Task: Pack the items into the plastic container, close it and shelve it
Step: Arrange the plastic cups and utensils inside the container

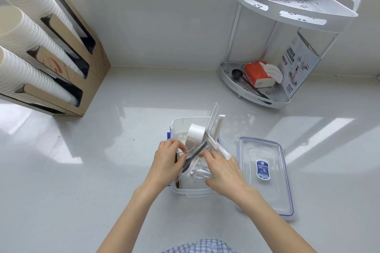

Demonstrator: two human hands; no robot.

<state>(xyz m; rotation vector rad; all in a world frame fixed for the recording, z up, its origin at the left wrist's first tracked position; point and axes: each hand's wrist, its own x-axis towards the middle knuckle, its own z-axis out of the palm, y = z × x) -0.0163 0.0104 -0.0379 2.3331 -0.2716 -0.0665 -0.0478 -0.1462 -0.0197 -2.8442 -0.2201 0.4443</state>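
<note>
Reaching down into the clear plastic container (192,191), which is sitting near the middle of the pale countertop (102,170) toward its near edge, the person is working with both hands over the open top. The left hand (166,162) is curling its fingers narrowly around a thin white strip and the upper end of a dark grey utensil (195,155) that is slanting across the container's opening. The right hand (223,172) is lying over the container's right rim with its fingers bunched close together, the fingertips touching the white sticks (216,146) beside the dark utensil; whether they are actually pinching anything cannot be told. A roll of white tape (196,132) is standing on edge inside, at the far end, just beyond both sets of fingers, and two long pieces are leaning up out of the far right corner. The container's lid (265,174), with its blue seal and a blue label, is lying flat on the countertop just to the right. A white two-tier corner rack (287,16) is standing at the far right against the wall, well apart.
</note>
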